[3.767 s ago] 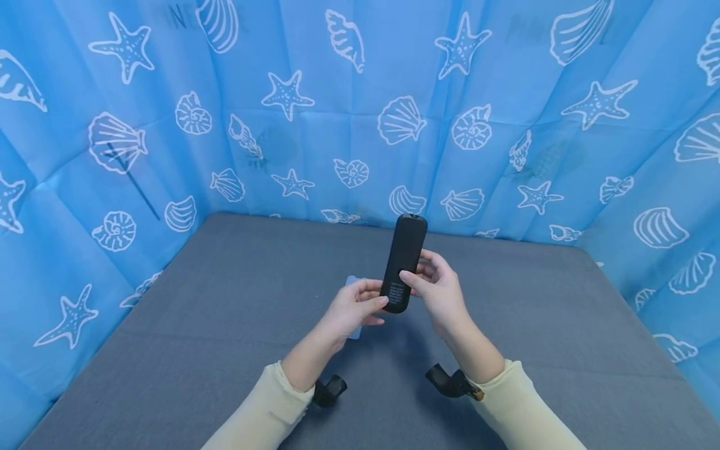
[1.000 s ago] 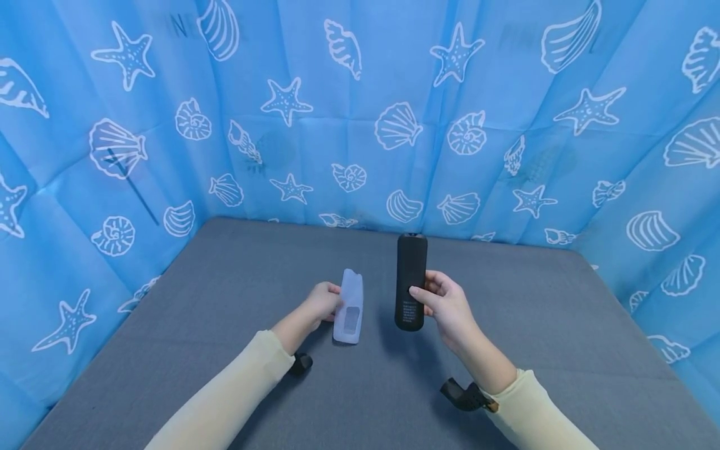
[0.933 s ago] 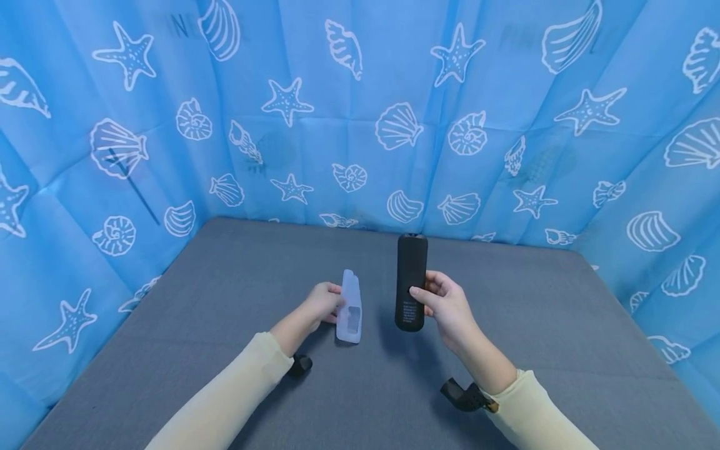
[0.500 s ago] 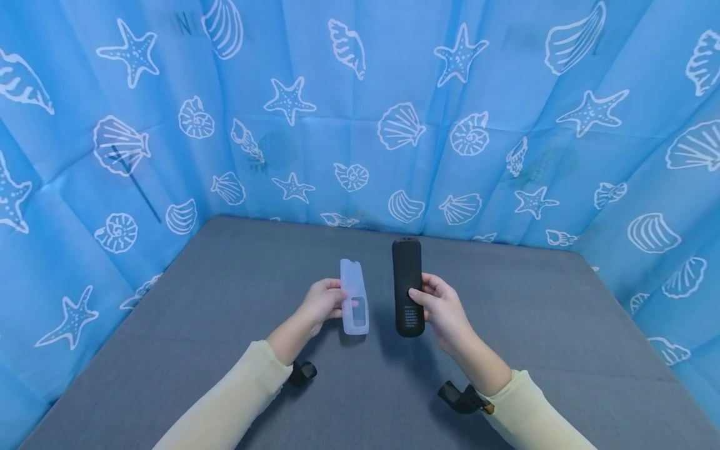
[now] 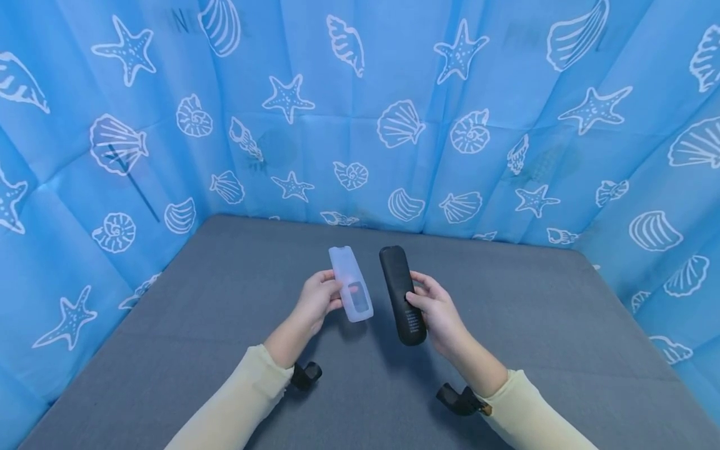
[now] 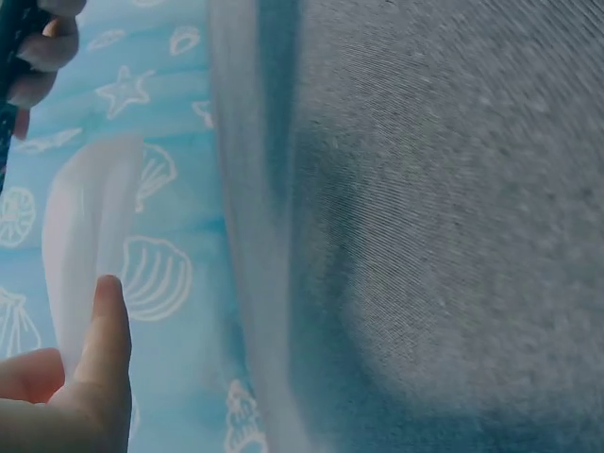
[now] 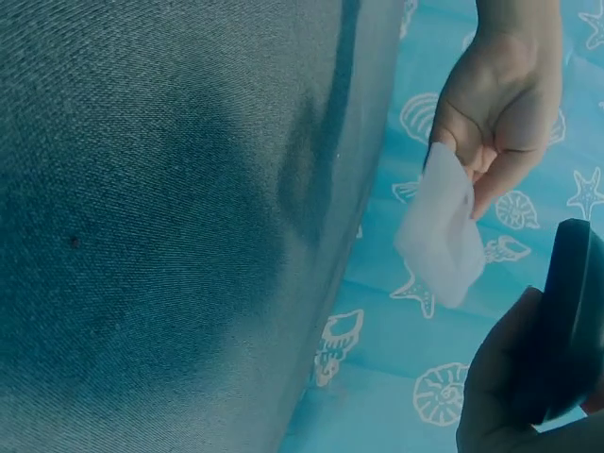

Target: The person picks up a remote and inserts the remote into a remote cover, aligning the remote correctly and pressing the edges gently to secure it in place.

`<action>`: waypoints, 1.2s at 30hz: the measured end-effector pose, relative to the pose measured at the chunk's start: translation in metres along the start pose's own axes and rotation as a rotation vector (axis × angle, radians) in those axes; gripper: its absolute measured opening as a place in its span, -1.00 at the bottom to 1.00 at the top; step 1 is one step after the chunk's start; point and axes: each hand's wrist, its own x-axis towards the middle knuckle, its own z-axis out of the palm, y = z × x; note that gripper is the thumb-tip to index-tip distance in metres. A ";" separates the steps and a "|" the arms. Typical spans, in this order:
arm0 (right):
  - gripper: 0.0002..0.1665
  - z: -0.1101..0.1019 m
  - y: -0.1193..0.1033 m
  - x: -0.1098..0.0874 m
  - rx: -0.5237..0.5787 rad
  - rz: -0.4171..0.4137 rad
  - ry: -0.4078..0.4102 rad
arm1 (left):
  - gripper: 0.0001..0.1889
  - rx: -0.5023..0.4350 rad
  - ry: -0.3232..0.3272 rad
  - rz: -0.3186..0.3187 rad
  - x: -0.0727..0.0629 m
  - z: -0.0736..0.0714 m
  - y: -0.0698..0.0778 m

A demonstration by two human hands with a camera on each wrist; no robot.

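My left hand [image 5: 312, 301] pinches a translucent whitish remote cover [image 5: 344, 265] by its left edge, thumb on the near face. A window-like opening shows near the cover's lower end, and a fingertip shows through it. My right hand [image 5: 441, 314] grips a black remote control [image 5: 396, 275] from its right side. The remote's back, with small white print low down, faces the head camera. Both things lean with their tops to the left, a narrow gap between them. In the right wrist view the cover [image 7: 439, 231] hangs from the left fingers, apart from the remote [image 7: 571, 311].
Both hands are above a grey cloth-covered table [image 5: 225, 375]. A blue curtain [image 5: 349, 94] with white shells and starfish encloses its back and sides. Black wrist mounts [image 5: 462, 400] stick out below the cream sleeves [image 5: 236, 394].
Earlier both hands held the remote, the cover lying partly behind the left hand. The left hand has since taken the cover and raised it; the remote's top has tilted left toward it.
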 end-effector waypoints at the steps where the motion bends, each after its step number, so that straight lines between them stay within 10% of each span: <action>1: -0.42 0.000 0.000 0.000 0.000 0.000 -0.002 | -0.61 -0.006 -0.003 0.010 -0.001 0.000 0.000; 36: -0.81 0.020 0.014 -0.008 0.084 -0.019 -0.210 | -0.61 -0.232 0.058 0.151 -0.011 0.021 0.013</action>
